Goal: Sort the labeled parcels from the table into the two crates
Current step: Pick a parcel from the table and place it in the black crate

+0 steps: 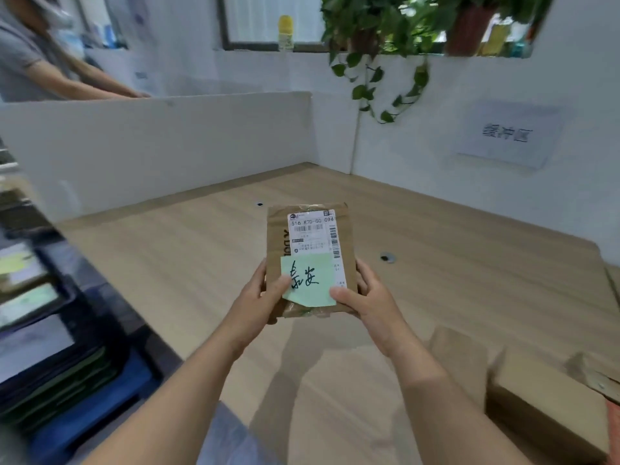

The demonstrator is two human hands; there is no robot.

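Observation:
A brown paper parcel (310, 236) is held up above the wooden table (201, 250) in the middle of the head view. It carries a white shipping label and a green sticky note with handwriting on its lower part. My left hand (263, 295) grips its lower left edge, thumb on the note. Gripping the lower right edge is my right hand (367, 297), thumb on the note's corner. More cardboard parcels (536, 394) lie blurred at the table's near right. A blue crate (84, 417) with parcels in it stands low at the left.
White partition walls (161, 146) enclose the table at the back and right, one with a paper sign (506, 135). Potted plants (379, 31) hang over the back ledge. Another person's arm (87, 78) reaches in behind the left partition. Dark shelving (33, 263) stands left.

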